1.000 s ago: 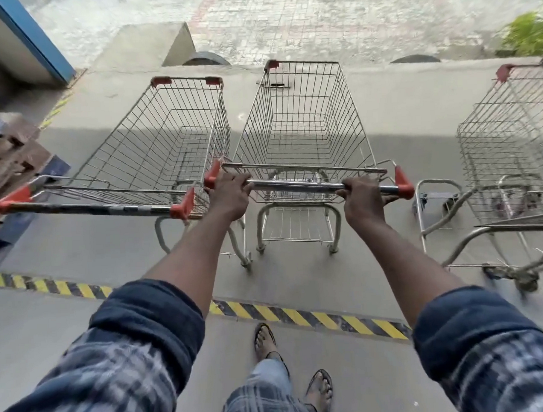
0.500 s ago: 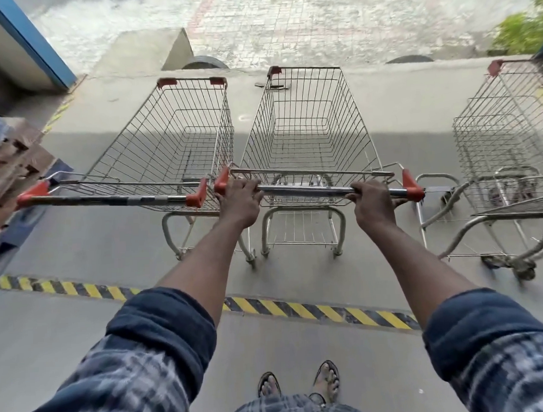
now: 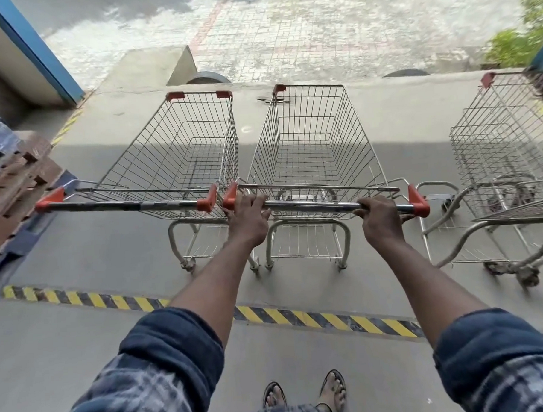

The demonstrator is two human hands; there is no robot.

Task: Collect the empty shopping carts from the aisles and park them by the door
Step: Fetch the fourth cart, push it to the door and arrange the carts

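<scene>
An empty wire shopping cart (image 3: 311, 148) with red corner caps stands straight ahead of me on the concrete floor. My left hand (image 3: 249, 219) holds the left end of its metal handle bar (image 3: 313, 205), fingers lying over the bar. My right hand (image 3: 381, 216) grips the same bar near its right red end cap. A second empty cart (image 3: 181, 153) is parked close on the left, its handle almost level with mine. Another empty cart (image 3: 504, 152) stands apart on the right, with more wire frame behind it.
A yellow-and-black hazard stripe (image 3: 300, 318) crosses the floor between my feet and the carts. Wooden pallets (image 3: 17, 182) are stacked at the left edge. A blue-edged wall (image 3: 39, 51) and a concrete ramp (image 3: 152, 67) lie beyond; paved ground and a green plant (image 3: 521, 39) lie outside.
The cart I hold has rolled forward until its handle is almost level with the left cart's. My feet have come together behind the stripe. Both hands stay on the bar.
</scene>
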